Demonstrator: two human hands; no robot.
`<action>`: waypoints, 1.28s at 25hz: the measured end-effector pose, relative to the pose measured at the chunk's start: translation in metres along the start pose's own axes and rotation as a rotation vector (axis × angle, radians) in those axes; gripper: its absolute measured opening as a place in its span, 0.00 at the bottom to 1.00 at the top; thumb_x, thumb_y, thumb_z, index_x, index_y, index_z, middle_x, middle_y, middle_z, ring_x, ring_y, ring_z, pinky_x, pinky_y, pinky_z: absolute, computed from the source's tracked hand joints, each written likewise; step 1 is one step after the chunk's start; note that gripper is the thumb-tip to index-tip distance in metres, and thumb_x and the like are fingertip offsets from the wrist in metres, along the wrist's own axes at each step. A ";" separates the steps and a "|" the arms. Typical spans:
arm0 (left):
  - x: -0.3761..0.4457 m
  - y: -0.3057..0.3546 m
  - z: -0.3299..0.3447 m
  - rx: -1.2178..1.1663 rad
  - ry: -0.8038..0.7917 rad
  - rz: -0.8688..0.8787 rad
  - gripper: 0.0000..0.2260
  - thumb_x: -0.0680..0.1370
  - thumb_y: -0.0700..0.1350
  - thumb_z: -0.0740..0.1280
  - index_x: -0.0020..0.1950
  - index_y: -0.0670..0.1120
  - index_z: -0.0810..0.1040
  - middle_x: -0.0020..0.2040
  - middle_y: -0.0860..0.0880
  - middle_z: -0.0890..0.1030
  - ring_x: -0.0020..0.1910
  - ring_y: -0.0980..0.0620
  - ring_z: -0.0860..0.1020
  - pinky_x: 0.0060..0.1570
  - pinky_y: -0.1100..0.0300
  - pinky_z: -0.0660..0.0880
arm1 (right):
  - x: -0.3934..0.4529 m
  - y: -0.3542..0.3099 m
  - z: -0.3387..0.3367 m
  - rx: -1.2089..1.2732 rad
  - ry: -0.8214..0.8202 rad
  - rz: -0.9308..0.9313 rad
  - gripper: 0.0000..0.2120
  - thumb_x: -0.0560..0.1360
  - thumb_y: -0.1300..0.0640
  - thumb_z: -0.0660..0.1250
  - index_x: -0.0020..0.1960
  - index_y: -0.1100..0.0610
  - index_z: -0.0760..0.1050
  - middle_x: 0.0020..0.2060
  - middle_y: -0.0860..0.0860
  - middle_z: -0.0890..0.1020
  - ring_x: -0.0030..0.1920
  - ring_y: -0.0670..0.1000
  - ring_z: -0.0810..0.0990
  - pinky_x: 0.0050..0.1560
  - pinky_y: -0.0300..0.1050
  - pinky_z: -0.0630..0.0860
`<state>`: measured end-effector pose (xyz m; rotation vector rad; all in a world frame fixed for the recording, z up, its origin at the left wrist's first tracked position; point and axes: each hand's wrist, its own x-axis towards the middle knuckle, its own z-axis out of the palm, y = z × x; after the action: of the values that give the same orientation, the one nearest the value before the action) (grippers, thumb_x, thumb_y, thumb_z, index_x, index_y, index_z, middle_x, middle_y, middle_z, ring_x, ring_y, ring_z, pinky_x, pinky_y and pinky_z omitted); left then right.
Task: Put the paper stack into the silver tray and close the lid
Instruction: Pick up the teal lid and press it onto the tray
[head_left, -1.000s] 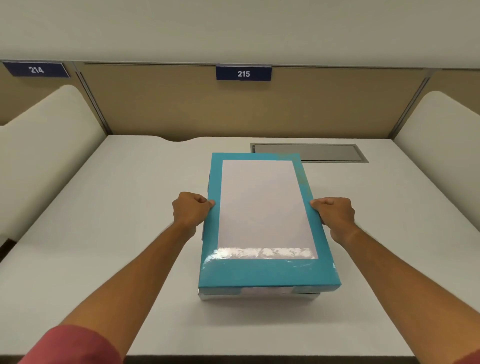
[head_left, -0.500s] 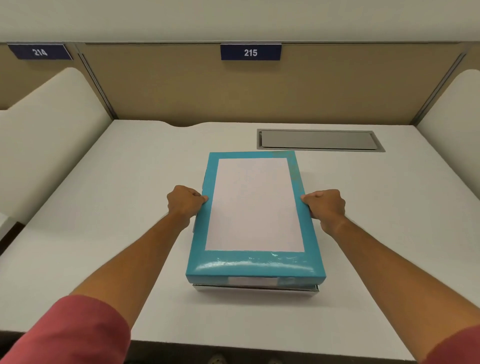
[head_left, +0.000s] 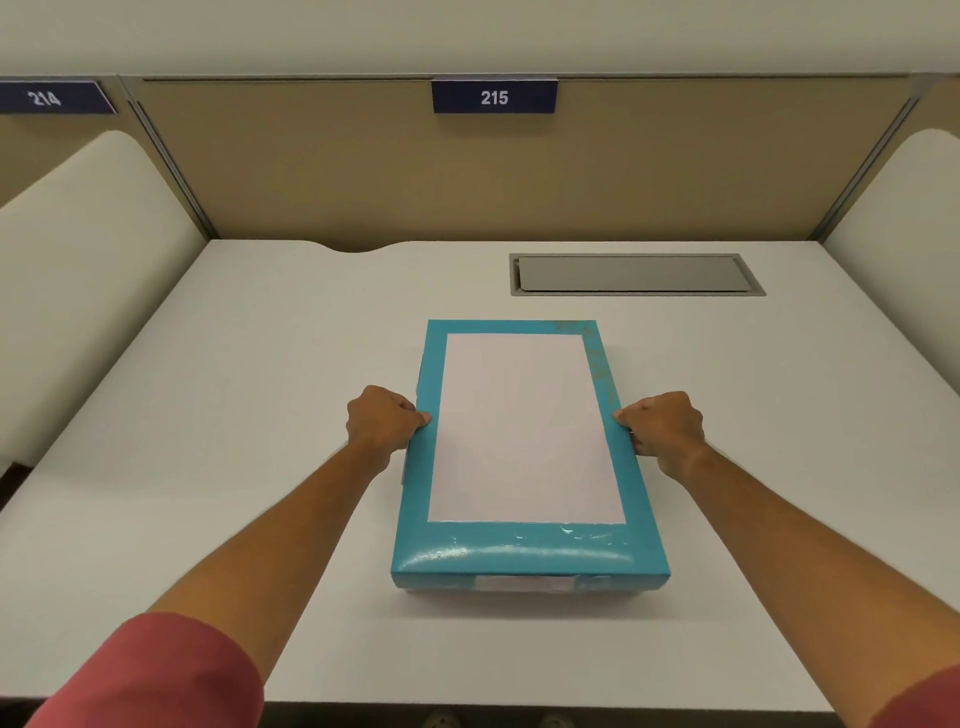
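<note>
Teal glossy rectangular lid with white centre panel sits at frame centre over the mostly hidden silver tray, left hand and right hand clamped on its long edges; press both sides down evenly to seat it squarely.

The lid is a teal rectangular cover with a large white panel filling most of its top and a glossy sheen along its near border. It lies flat and fully down, its long sides running from the bench's near edge toward the far edge, set about midway across the bench and closer to the near edge than the far one. The silver tray beneath it is almost wholly covered; only a thin pale, reflective strip shows under the lid's near edge. The paper stack cannot be seen.
</note>
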<state>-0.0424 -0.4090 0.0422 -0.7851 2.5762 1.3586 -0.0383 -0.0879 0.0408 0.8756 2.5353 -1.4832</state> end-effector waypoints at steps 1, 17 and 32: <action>0.002 0.001 -0.001 0.007 -0.010 -0.015 0.10 0.69 0.45 0.78 0.42 0.41 0.83 0.41 0.45 0.83 0.38 0.45 0.83 0.48 0.50 0.83 | 0.002 -0.001 -0.001 0.002 -0.017 0.014 0.08 0.69 0.58 0.76 0.37 0.60 0.79 0.42 0.58 0.85 0.39 0.58 0.85 0.44 0.55 0.84; 0.014 -0.003 0.005 0.037 -0.059 -0.101 0.12 0.71 0.44 0.76 0.33 0.43 0.77 0.33 0.48 0.79 0.43 0.42 0.85 0.54 0.49 0.81 | 0.017 0.005 0.005 0.046 -0.132 0.130 0.14 0.69 0.62 0.77 0.49 0.68 0.79 0.48 0.63 0.84 0.43 0.59 0.86 0.44 0.54 0.84; 0.011 -0.006 0.012 0.182 0.009 -0.062 0.09 0.71 0.45 0.77 0.42 0.42 0.81 0.42 0.44 0.82 0.40 0.43 0.84 0.45 0.54 0.81 | 0.006 0.007 0.010 -0.082 -0.031 0.046 0.15 0.69 0.56 0.77 0.48 0.66 0.81 0.48 0.60 0.85 0.42 0.59 0.86 0.45 0.56 0.84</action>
<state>-0.0501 -0.4063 0.0265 -0.8335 2.6120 1.0874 -0.0421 -0.0903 0.0280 0.8855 2.5170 -1.3583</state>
